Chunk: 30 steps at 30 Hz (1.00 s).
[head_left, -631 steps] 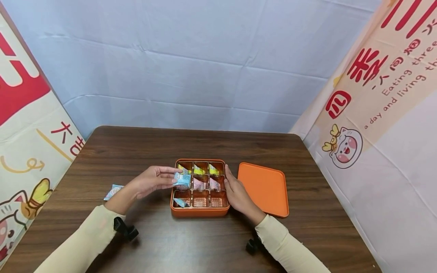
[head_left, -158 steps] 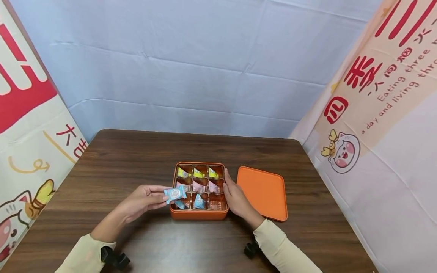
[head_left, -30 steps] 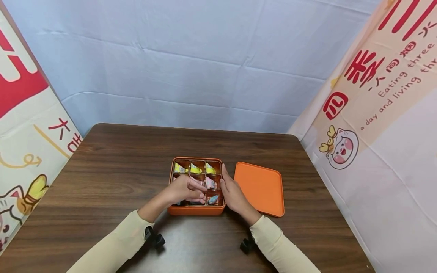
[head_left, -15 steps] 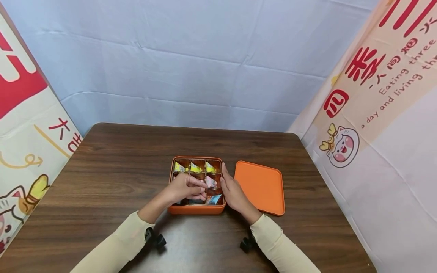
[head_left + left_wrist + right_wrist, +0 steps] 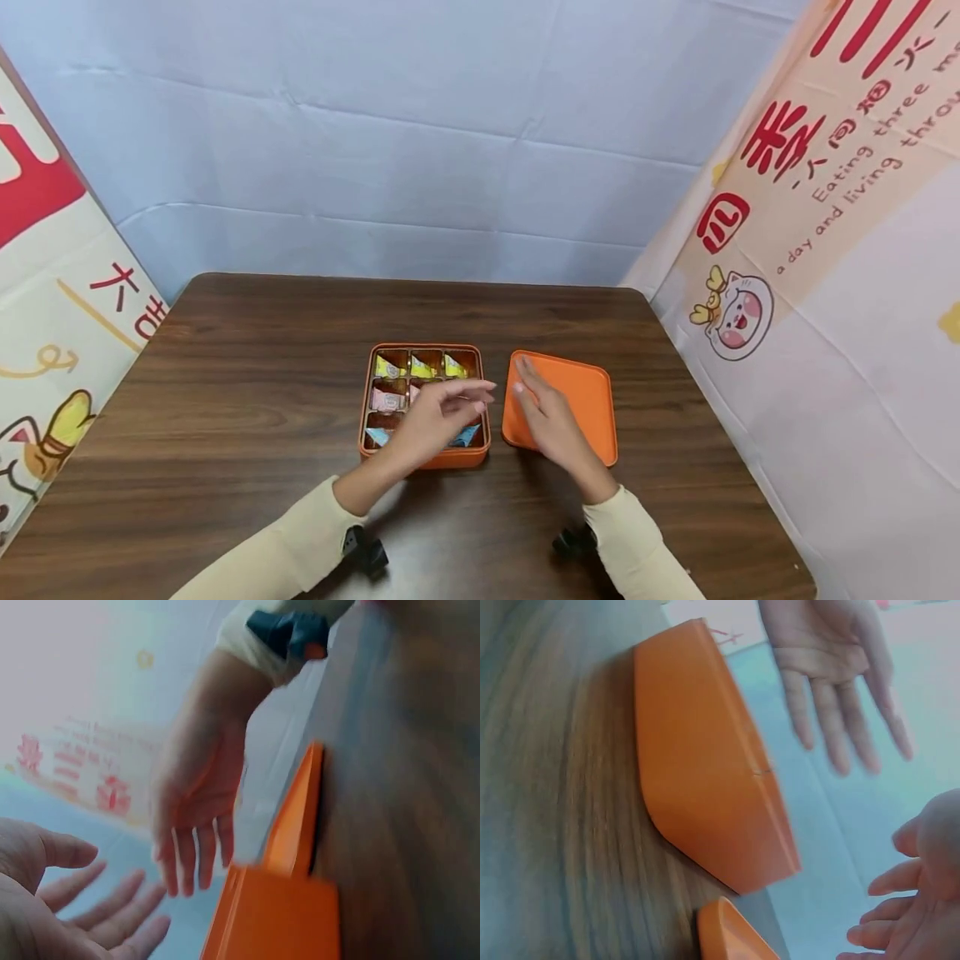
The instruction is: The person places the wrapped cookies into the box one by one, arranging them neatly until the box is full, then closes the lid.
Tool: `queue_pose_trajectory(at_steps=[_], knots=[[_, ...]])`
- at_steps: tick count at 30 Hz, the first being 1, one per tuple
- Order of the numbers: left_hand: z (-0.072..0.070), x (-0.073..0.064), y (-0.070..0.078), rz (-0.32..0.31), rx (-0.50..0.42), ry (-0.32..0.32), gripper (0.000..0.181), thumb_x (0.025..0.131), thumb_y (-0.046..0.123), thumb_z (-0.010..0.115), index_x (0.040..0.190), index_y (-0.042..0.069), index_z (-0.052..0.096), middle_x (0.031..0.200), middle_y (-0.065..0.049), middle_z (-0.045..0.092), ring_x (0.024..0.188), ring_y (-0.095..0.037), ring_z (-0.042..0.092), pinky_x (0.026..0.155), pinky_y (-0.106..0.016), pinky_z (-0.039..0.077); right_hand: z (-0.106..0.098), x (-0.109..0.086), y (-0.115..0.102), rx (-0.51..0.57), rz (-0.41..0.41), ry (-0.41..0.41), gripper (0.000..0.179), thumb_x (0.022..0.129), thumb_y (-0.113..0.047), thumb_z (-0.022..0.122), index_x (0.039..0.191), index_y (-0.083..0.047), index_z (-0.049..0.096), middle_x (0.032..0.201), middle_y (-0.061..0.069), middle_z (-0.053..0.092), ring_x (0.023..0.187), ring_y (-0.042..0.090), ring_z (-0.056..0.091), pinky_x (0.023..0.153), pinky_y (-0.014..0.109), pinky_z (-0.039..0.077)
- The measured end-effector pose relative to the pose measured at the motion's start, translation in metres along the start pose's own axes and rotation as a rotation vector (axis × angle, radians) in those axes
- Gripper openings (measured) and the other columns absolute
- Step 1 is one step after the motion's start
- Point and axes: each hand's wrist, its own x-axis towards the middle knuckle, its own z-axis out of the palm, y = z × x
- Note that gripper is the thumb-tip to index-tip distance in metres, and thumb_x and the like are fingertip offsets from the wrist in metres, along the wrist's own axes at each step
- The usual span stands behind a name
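Observation:
My left hand (image 5: 442, 417) hovers over the orange box (image 5: 450, 460), its fingers loosely bent with nothing between them. Several small wrapped packets fill the box's compartments: yellow packets (image 5: 388, 368) at the back, pink packets (image 5: 387, 400) in the middle row, and a blue packet (image 5: 467, 435) at front right. Part of the middle and front rows is hidden behind my left hand. Over the orange lid (image 5: 592, 400), to the right of the box, my right hand (image 5: 555, 421) has its fingers extended and holds nothing. The right wrist view shows both palms apart, beside the box's wall.
The dark wooden table (image 5: 262, 375) stretches out around the box and lid. A pale blue cloth (image 5: 405, 150) hangs behind the table's far edge, and a printed banner (image 5: 787, 208) stands at the right.
My right hand has let go of the box's side and moved right over the lid. My left hand has moved right from the front compartments. Since the oldest frame, blue packets have entered the front row.

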Motion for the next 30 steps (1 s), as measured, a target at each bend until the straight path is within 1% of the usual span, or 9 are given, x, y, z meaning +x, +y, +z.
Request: queue_pose_trajectory(at_steps=[2,4,8,12,16,20,23,26,30], knots=[[0.012,-0.003,0.002,-0.014,-0.013,-0.027,0.04,0.102,0.013,0.063,0.142,0.014,0.06,0.135,-0.01,0.064,0.127,-0.032,0.059,0.108,-0.048,0.046,-0.009,-0.011,0.001,0.012,0.022,0.004,0.052,0.111,-0.03,0.045,0.156,-0.007,0.036,0.164,0.01,0.027,0.151,0.028,0.027,0.121,0.052,0.026],[0.022,-0.006,0.003,-0.026,-0.026,-0.054,0.05,0.103,0.014,0.063,0.151,0.016,0.05,0.147,-0.009,0.054,0.138,-0.031,0.049,0.114,-0.05,0.039,-0.014,-0.021,0.002,0.013,0.043,0.006,0.053,0.11,-0.031,0.045,0.157,-0.007,0.035,0.164,0.011,0.025,0.151,0.028,0.026,0.12,0.054,0.025],[0.037,-0.009,0.003,-0.042,-0.041,-0.078,0.057,0.104,0.017,0.06,0.157,0.018,0.039,0.161,-0.005,0.036,0.149,-0.027,0.033,0.118,-0.052,0.032,-0.02,-0.035,0.005,0.038,0.077,0.027,0.054,0.11,-0.029,0.047,0.157,-0.007,0.034,0.164,0.012,0.025,0.151,0.029,0.024,0.12,0.055,0.024],[0.05,-0.005,0.002,-0.053,-0.077,-0.083,0.057,0.105,0.018,0.058,0.158,0.016,0.037,0.166,-0.003,0.026,0.152,-0.024,0.025,0.119,-0.051,0.03,-0.022,-0.043,0.01,0.054,0.095,0.057,0.054,0.11,-0.027,0.047,0.157,-0.005,0.034,0.163,0.013,0.027,0.152,0.029,0.023,0.12,0.055,0.023],[0.062,-0.002,-0.001,-0.078,-0.11,-0.101,0.056,0.107,0.022,0.055,0.159,0.017,0.036,0.167,-0.003,0.023,0.153,-0.024,0.021,0.121,-0.051,0.026,-0.024,-0.049,0.016,0.061,0.125,0.083,0.054,0.11,-0.026,0.048,0.156,-0.001,0.034,0.163,0.014,0.028,0.152,0.029,0.024,0.121,0.054,0.023],[0.071,-0.001,-0.004,-0.128,-0.08,-0.115,0.056,0.109,0.031,0.05,0.161,0.021,0.031,0.168,0.0,0.018,0.153,-0.027,0.02,0.122,-0.052,0.023,-0.022,-0.051,0.026,0.072,0.172,0.102,0.054,0.11,-0.023,0.047,0.156,0.002,0.034,0.163,0.018,0.028,0.151,0.031,0.024,0.12,0.054,0.024],[0.078,-0.001,-0.009,-0.165,-0.043,-0.127,0.059,0.109,0.038,0.046,0.162,0.024,0.025,0.169,0.001,0.012,0.154,-0.026,0.015,0.122,-0.053,0.021,-0.023,-0.053,0.034,0.064,0.199,0.114,0.052,0.109,-0.017,0.048,0.155,0.004,0.033,0.163,0.021,0.027,0.151,0.033,0.024,0.12,0.055,0.023],[0.083,-0.003,-0.013,-0.201,-0.021,-0.148,0.066,0.108,0.045,0.044,0.164,0.022,0.017,0.17,-0.001,0.004,0.155,-0.027,0.006,0.123,-0.058,0.014,-0.024,-0.056,0.041,0.048,0.221,0.116,0.052,0.107,-0.009,0.048,0.155,0.005,0.033,0.163,0.024,0.024,0.152,0.036,0.02,0.121,0.057,0.02],[0.086,-0.007,-0.014,-0.242,0.008,-0.171,0.075,0.107,0.051,0.043,0.164,0.016,0.009,0.169,-0.006,-0.008,0.155,-0.033,-0.006,0.121,-0.065,0.003,-0.027,-0.061,0.045,0.03,0.263,0.094,0.055,0.105,-0.006,0.049,0.156,0.006,0.03,0.164,0.028,0.015,0.153,0.042,0.009,0.121,0.062,0.013]])
